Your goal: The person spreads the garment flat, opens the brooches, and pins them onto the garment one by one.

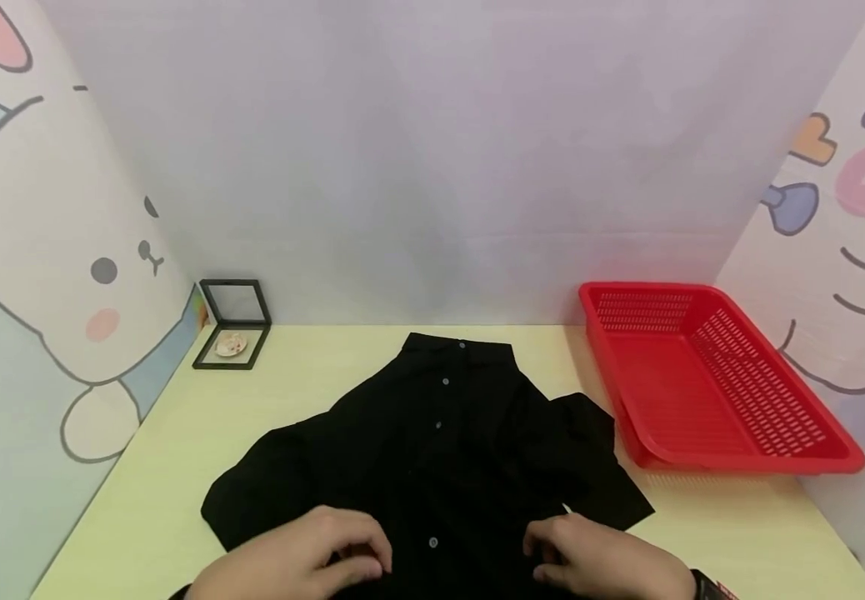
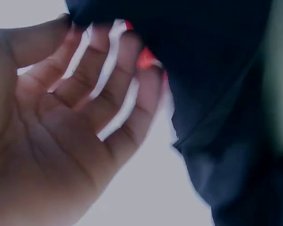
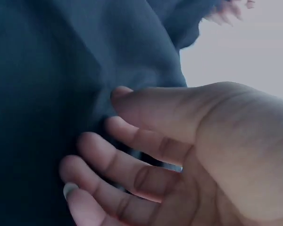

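1. Case: black, open, on the table, a pale disc inside.
2. Left hand: over the shirt's lower part, fingers apart, loosely bent, gripping nothing.
3. Shirt: black, lying mid-table, buttons facing up, collar away from the person.
4. Right hand: over the shirt's opposite side, fingers loosely bent, gripping nothing; contact unclear.
5. Basket: red, just beside the sleeve.

Red rectangular plastic basket, slotted walls, right side of pale yellow tabletop. Hinged black square frame back left, opened, small round cream piece in lower half. Pale lilac backdrop behind; printed cartoon panels both sides.
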`<move>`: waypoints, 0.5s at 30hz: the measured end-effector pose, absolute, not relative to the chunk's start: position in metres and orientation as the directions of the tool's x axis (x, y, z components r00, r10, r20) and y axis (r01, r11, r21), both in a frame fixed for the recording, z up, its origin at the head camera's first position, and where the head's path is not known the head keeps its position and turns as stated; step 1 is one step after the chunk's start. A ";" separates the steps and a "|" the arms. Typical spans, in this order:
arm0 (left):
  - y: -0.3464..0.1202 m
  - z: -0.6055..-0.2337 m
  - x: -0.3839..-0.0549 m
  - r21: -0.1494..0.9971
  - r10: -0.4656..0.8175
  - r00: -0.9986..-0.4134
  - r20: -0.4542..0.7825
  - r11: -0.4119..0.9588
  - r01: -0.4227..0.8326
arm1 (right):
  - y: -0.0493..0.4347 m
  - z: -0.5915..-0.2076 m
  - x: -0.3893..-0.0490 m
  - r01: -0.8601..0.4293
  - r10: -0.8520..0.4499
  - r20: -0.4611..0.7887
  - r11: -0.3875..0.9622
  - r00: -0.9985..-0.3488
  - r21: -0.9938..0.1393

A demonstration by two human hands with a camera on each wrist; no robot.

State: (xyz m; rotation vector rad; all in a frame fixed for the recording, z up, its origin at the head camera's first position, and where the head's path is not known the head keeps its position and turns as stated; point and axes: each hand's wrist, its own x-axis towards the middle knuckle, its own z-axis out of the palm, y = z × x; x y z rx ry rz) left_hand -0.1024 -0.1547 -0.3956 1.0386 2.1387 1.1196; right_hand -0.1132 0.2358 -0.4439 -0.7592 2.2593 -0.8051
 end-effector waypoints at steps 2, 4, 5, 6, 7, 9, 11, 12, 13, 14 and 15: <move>-0.162 -0.396 -0.104 0.748 0.721 -0.681 -0.131 0.522 0.409 | 0.241 -0.442 -0.120 -0.324 -0.659 -0.306 0.655 -0.687 -0.682; -0.172 -0.404 -0.106 0.607 0.602 -0.780 -0.169 0.687 0.398 | 0.247 -0.441 -0.126 -0.362 -0.614 -0.240 0.689 -0.752 -0.627; -0.176 -0.410 -0.106 0.538 0.537 -0.823 -0.185 0.756 0.373 | 0.250 -0.441 -0.129 -0.361 -0.576 -0.217 0.718 -0.788 -0.595; -0.181 -0.416 -0.107 0.484 0.470 -0.858 -0.207 0.811 0.328 | 0.253 -0.441 -0.131 -0.354 -0.536 -0.201 0.751 -0.820 -0.558; -0.186 -0.422 -0.108 0.438 0.409 -0.884 -0.226 0.853 0.283 | 0.255 -0.441 -0.133 -0.332 -0.490 -0.198 0.785 -0.849 -0.523; -0.194 -0.433 -0.111 0.365 0.310 -0.921 -0.238 0.907 0.211 | 0.259 -0.443 -0.136 -0.285 -0.415 -0.206 0.839 -0.886 -0.464; -0.202 -0.440 -0.117 0.327 0.243 -0.941 -0.238 0.932 0.158 | 0.262 -0.445 -0.138 -0.221 -0.351 -0.238 0.869 -0.905 -0.442; -0.206 -0.443 -0.120 0.308 0.215 -0.949 -0.229 0.941 0.139 | 0.262 -0.447 -0.139 -0.206 -0.332 -0.245 0.880 -0.911 -0.429; -0.211 -0.445 -0.123 0.276 0.198 -0.958 -0.206 0.951 0.137 | 0.263 -0.448 -0.140 -0.189 -0.314 -0.252 0.888 -0.915 -0.420; -0.215 -0.447 -0.125 0.242 0.185 -0.966 -0.180 0.960 0.139 | 0.265 -0.450 -0.140 -0.183 -0.304 -0.254 0.894 -0.918 -0.409; -0.220 -0.448 -0.127 0.210 0.173 -0.971 -0.168 0.968 0.136 | 0.267 -0.451 -0.139 -0.173 -0.291 -0.259 0.900 -0.921 -0.399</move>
